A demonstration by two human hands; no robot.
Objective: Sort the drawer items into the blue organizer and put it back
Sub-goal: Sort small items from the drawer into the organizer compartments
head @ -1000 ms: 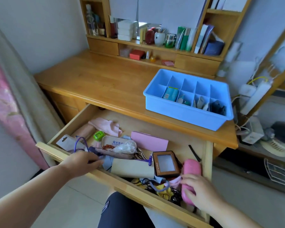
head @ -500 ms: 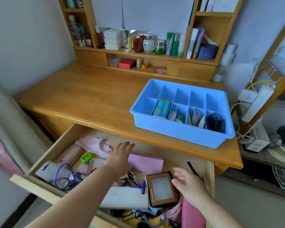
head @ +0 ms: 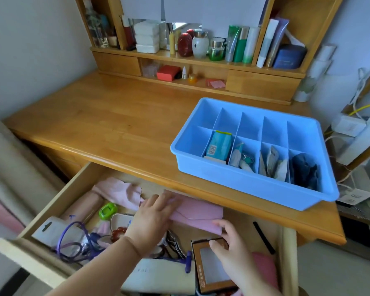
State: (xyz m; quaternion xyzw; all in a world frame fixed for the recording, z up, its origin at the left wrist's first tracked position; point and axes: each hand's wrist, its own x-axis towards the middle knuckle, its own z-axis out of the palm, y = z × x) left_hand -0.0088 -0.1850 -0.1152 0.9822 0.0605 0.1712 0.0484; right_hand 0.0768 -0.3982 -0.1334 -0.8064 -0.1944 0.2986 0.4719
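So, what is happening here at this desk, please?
A person is sorting an open, cluttered drawer. The left hand lies flat on a pink envelope-like pouch in the drawer, and the right hand touches its near corner, just above a brown framed box. The blue organizer sits on the desktop; four of its front compartments already hold items, and the back row looks empty.
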